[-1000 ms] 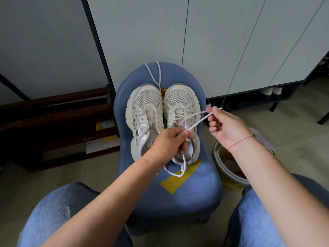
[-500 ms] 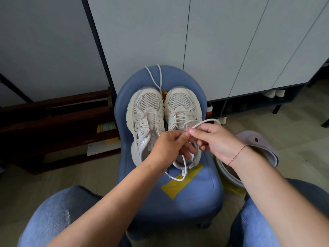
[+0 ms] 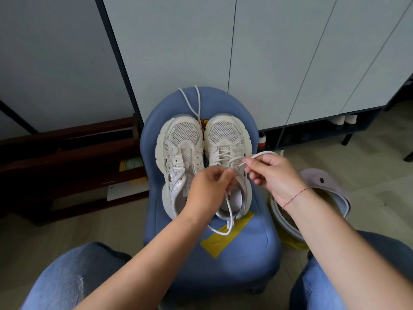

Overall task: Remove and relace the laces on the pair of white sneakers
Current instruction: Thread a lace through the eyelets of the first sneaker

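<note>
Grey cabinet doors (image 3: 174, 52) behind blue chair (image 3: 245, 253). On chair seat, two, both white: bare sneaker (image 3: 178, 148), part-laced sneaker (image 3: 225, 135). Two laces: loose lace (image 3: 190, 104) on chair back, working lace (image 3: 228, 209). Right hand (image 3: 270, 173) pinches working lace; left hand (image 3: 207, 189) probably too, view poor. I'd feed tip straight, tension even.
</note>
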`<act>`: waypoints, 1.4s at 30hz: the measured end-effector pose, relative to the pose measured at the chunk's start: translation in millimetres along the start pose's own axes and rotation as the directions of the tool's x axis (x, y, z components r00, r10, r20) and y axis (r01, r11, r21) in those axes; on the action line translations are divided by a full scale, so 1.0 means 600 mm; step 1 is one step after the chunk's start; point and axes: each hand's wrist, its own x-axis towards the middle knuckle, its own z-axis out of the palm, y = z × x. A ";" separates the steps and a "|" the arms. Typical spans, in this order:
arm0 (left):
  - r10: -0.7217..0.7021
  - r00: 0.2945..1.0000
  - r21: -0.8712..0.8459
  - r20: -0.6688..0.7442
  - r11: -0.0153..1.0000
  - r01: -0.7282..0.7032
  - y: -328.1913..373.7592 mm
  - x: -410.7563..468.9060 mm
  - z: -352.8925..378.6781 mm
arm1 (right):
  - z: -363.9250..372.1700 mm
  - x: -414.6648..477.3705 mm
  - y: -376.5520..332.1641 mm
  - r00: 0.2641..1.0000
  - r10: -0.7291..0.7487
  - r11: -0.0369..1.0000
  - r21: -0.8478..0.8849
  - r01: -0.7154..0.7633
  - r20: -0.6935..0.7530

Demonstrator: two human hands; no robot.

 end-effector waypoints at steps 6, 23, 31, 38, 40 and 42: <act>-0.077 0.997 -0.086 0.030 0.993 0.080 0.002 -0.007 0.025 | 0.005 0.024 0.027 0.987 -0.037 0.995 -0.094 0.022 -0.156; -0.480 0.870 -0.741 0.111 0.543 0.394 -0.020 0.032 0.062 | -0.001 0.042 0.029 0.984 -0.169 0.907 -0.398 0.135 -0.051; -0.576 0.800 -0.754 0.167 0.448 0.480 -0.014 0.037 0.058 | 0.009 0.037 0.034 0.985 -0.173 0.912 -0.378 0.157 -0.010; -0.559 0.816 -0.710 0.146 0.516 0.480 -0.020 0.036 0.053 | 0.008 0.012 0.029 0.987 -0.103 0.879 -0.453 0.149 0.124; -0.534 0.834 -0.723 0.141 0.521 0.455 -0.022 0.037 0.053 | 0.005 0.013 0.030 0.986 -0.128 0.857 -0.489 0.165 0.109; -0.491 0.862 -0.725 0.123 0.549 0.416 -0.025 0.034 0.055 | -0.001 0.017 0.032 0.985 -0.135 0.872 -0.458 0.171 0.110</act>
